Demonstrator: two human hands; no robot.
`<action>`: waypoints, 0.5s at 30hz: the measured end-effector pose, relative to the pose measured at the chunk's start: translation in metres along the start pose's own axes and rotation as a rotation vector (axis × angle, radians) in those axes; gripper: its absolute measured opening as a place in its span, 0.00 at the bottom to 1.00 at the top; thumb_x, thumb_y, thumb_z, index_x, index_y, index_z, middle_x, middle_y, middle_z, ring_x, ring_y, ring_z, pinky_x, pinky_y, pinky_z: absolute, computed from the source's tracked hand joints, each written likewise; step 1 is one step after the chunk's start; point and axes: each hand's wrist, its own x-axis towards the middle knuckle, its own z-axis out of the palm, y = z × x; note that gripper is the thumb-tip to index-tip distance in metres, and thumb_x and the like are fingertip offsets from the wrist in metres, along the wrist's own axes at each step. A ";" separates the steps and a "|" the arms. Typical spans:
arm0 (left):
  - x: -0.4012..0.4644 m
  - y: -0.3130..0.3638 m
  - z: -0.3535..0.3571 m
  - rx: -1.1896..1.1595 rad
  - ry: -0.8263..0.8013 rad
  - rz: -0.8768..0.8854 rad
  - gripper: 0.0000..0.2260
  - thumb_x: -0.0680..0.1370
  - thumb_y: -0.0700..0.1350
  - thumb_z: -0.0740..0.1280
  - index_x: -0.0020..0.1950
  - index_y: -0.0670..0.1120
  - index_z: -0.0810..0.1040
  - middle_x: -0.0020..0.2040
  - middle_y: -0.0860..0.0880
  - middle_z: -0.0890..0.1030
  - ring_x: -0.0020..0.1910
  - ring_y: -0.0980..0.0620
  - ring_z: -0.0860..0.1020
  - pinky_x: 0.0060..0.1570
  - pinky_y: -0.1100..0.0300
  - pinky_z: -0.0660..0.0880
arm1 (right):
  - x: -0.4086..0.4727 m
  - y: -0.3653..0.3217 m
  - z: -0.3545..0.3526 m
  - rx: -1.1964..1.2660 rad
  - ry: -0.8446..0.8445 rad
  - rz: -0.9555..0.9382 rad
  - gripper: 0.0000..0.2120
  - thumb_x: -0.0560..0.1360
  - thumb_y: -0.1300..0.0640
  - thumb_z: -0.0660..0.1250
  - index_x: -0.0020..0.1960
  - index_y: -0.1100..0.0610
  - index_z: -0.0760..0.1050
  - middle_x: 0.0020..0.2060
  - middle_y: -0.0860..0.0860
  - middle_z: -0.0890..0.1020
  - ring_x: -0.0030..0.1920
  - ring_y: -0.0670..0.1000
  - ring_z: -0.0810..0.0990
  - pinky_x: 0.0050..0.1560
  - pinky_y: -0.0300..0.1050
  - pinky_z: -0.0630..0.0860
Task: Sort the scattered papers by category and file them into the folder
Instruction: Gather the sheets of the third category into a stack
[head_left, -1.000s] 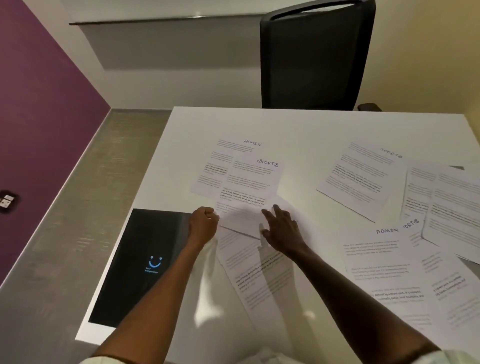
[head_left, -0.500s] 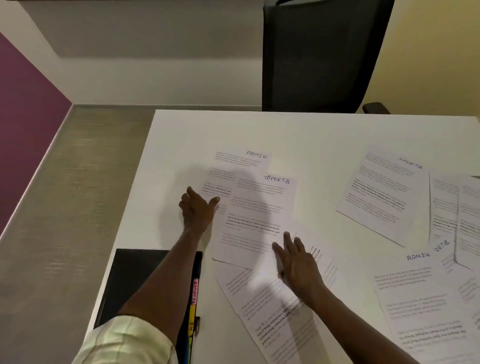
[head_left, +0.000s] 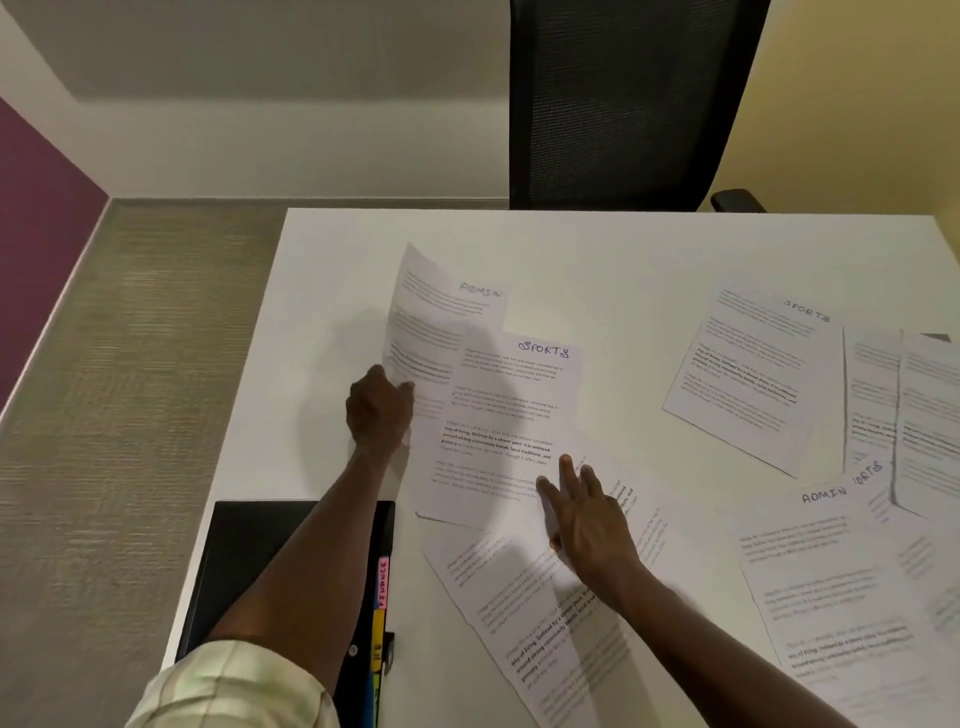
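Papers lie scattered over the white desk (head_left: 649, 249), and nearest the camera a printed sheet (head_left: 550, 623) lies slantwise at the near edge, partly under the right forearm. To the left of it the black folder (head_left: 249, 561) lies flat at the desk's near left corner, with pink, yellow and green index tabs (head_left: 382, 597) along its right edge; the left forearm crosses over it, a pale checked sleeve (head_left: 234, 686) at the elbow. On the near right, a sheet headed ADMIN (head_left: 841, 587) lies among overlapping pages.

Further in, the right hand (head_left: 584, 512) rests flat with its fingers straight and spread, its fingertips on the lower corner of the sheet headed SPORTS (head_left: 506, 415), which lies in the middle of the desk on top of the slanted sheet. Just left of that, the left hand (head_left: 379, 408) pinches the left edge of another ADMIN sheet (head_left: 441, 317), fingers curled round it, so that this edge is lifted and curled off the desk while its right part is tucked under the SPORTS sheet.

On the far right a second SPORTS sheet (head_left: 753, 374) lies angled, beside more overlapping pages (head_left: 904, 405) at the desk's right edge. Beyond the desk stands a black mesh-backed chair (head_left: 623, 104).
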 end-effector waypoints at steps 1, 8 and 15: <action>-0.005 0.003 -0.007 -0.008 0.067 0.028 0.14 0.78 0.48 0.68 0.56 0.38 0.75 0.55 0.39 0.82 0.49 0.39 0.82 0.40 0.56 0.76 | -0.001 0.000 -0.002 -0.006 -0.003 -0.004 0.28 0.80 0.53 0.62 0.77 0.53 0.56 0.78 0.60 0.48 0.77 0.64 0.53 0.66 0.58 0.69; -0.047 0.038 -0.070 -0.182 0.406 0.188 0.14 0.79 0.49 0.69 0.56 0.39 0.74 0.57 0.40 0.82 0.48 0.41 0.83 0.39 0.55 0.80 | 0.003 0.000 -0.014 0.025 -0.112 0.021 0.33 0.75 0.49 0.69 0.75 0.52 0.59 0.76 0.59 0.56 0.74 0.63 0.60 0.64 0.60 0.72; -0.125 0.042 -0.076 -0.553 0.290 0.163 0.19 0.74 0.46 0.75 0.61 0.39 0.77 0.60 0.46 0.82 0.53 0.48 0.82 0.40 0.71 0.75 | -0.010 -0.006 -0.090 1.075 0.092 0.217 0.19 0.77 0.34 0.56 0.40 0.48 0.70 0.41 0.49 0.79 0.42 0.49 0.78 0.41 0.44 0.76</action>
